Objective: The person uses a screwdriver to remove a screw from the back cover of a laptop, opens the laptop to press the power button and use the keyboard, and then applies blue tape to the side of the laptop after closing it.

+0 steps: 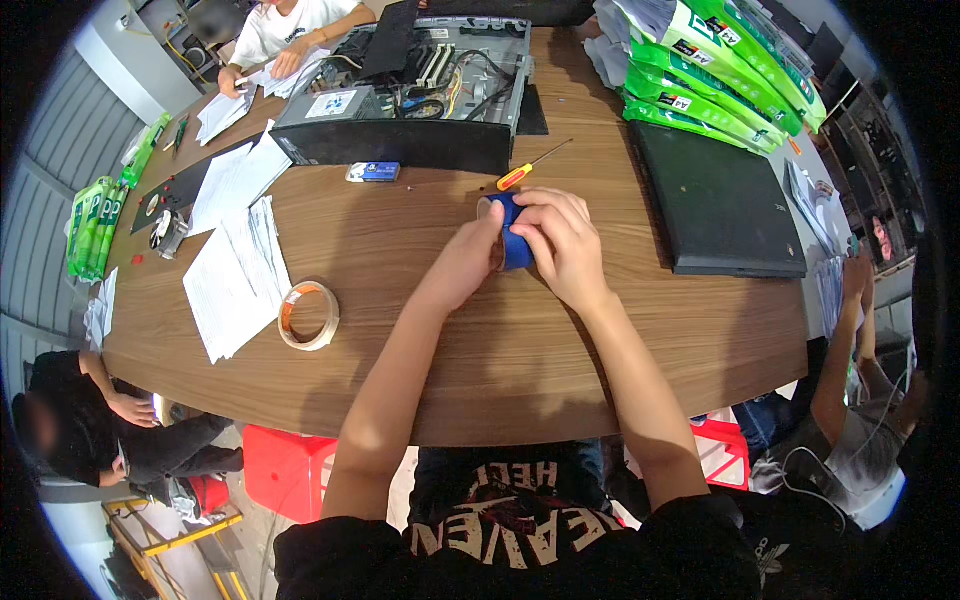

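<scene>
Both my hands are on a roll of blue tape [517, 250], held over the middle of the wooden table. My left hand [468, 258] grips the roll from its left side, with the thumb along the top. From the right, the bent fingers of my right hand [562, 243] press together at the tape's upper edge; whether they pinch a loose end is hidden. Just beyond the roll lies a screwdriver [516, 177] with a yellow and red handle. A roll of pale masking tape [309, 316] rests to the left, touching printed sheets [237, 285].
An opened computer case [400, 145] stands at the back, a small blue box [374, 172] before it. At right lies a closed black laptop [715, 205] near green paper packs [700, 95]. A metal fan part [168, 233] is at left. Other people sit around the table.
</scene>
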Demonstrator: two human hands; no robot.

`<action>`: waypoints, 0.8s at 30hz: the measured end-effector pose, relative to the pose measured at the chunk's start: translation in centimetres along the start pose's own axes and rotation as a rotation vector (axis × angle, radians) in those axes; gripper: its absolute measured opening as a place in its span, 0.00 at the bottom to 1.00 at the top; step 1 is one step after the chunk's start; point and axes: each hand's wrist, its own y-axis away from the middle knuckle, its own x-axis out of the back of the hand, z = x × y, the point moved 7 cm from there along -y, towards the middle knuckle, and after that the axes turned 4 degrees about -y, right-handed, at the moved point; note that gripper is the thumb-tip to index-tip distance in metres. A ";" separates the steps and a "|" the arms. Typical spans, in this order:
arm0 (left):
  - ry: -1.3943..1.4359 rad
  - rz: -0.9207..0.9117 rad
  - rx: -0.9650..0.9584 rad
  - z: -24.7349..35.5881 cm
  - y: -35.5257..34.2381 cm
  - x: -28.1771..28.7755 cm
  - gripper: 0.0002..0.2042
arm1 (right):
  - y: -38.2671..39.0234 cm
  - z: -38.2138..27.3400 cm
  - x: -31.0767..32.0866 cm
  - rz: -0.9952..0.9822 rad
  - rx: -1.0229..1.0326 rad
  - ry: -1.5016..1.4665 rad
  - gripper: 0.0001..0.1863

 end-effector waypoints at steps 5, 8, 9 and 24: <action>-0.526 0.161 -0.175 1.6 1.0 -1.5 0.26 | 0.2 1.9 0.1 -0.022 -0.167 -0.160 0.05; -0.804 0.191 -0.231 1.8 1.4 -2.1 0.22 | 1.0 4.0 0.4 -0.022 -0.521 -0.274 0.07; -0.870 0.217 -0.268 1.9 1.4 -2.4 0.17 | 0.6 3.8 0.9 -0.004 -0.416 -0.211 0.07; -1.318 -0.310 -0.703 -1.2 2.1 -8.2 0.08 | 3.8 13.2 8.1 0.275 -0.745 -0.334 0.11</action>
